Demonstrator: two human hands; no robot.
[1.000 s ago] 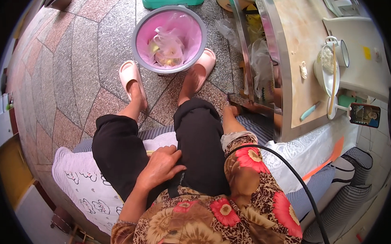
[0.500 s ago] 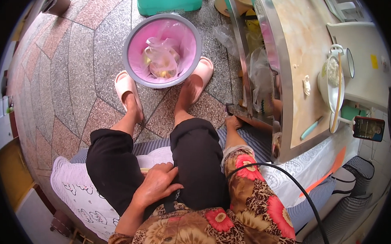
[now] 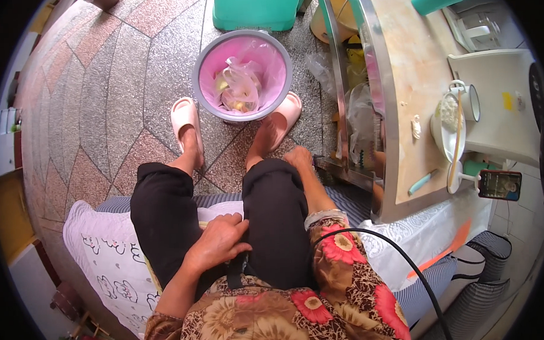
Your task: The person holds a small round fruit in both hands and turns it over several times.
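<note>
The right hand (image 3: 297, 160) rests loose and empty on the knee; just ahead, the bin (image 3: 242, 75) looks light, best grabbed by its stiff rim.

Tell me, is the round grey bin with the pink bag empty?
Not empty. The round grey bin with the pink plastic liner stands upright between the person's feet, with a crumpled clear bag and yellowish scraps inside.

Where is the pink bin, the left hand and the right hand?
pink bin (image 3: 204, 69): head view, grey rim.
left hand (image 3: 217, 241): head view, back of hand, on lap.
right hand (image 3: 298, 159): head view, back of hand, by knee.
</note>
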